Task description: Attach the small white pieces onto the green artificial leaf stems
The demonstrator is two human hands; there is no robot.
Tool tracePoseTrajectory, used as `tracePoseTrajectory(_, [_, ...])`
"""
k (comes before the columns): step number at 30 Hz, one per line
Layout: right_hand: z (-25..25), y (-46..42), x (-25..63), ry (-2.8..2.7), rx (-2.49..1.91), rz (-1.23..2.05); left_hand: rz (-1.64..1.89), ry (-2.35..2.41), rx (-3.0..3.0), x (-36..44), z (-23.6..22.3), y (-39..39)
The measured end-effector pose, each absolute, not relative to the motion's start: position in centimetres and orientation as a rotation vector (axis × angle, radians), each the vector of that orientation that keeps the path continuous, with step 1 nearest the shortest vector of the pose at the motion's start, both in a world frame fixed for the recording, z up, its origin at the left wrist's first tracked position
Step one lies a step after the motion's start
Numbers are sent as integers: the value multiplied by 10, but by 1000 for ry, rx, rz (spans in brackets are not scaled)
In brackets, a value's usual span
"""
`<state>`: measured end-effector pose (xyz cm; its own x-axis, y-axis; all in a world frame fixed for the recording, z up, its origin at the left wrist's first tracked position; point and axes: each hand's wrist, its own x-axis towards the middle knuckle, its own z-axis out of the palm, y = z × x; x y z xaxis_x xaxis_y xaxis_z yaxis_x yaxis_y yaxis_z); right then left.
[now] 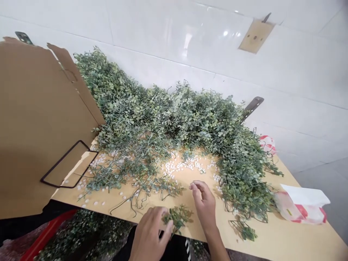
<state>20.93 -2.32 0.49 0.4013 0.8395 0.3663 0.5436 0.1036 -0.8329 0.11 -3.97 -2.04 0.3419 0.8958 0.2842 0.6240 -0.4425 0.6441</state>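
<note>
1. At the near edge of the table, in the head view, a sprig lies between the two hands, its leaves over the tabletop and its stem running toward the person.
2. The left hand overlaps that edge, curled, with its thumb across the sprig's left side. Whether it grasps the stem or only touches the leaves, I cannot tell.
3. The right hand is above the tabletop, a little farther from the near edge, thumb and forefinger brought close together. Whether something small is pinched there I cannot tell; it is apart from the sprig.
4. Toward the far edge is a thick heap of greenery, bending down along the right side. Loose stems spread from it toward the near edge, left of the right hand.
5. White discs lie scattered from the middle toward the left edge, where cardboard stands upright.
6. Near the right edge is a tissue pack; a spare sprig lies nearer the near edge.
7. The step in hand appears to be handling this one sprig with both hands.
8. As I judge it, the next move calls for the left fingers steadying the stem and the right fingertips meeting it precisely, clear of the loose stems.
</note>
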Motion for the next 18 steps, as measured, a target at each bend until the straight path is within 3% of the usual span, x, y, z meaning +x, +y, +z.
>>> tracePoseTrajectory(9, [18, 19, 190, -1307, -1450, 645, 443, 1323, 2377, 12, -41, -35])
tracePoseTrajectory(13, [35, 53, 199, -1359, -1299, 854, 206, 1203, 2057, 22, 6, -14])
tracePoseTrajectory(18, [37, 86, 212, -1218, -1107, 1099, 422, 954, 1798, 41, 74, 29])
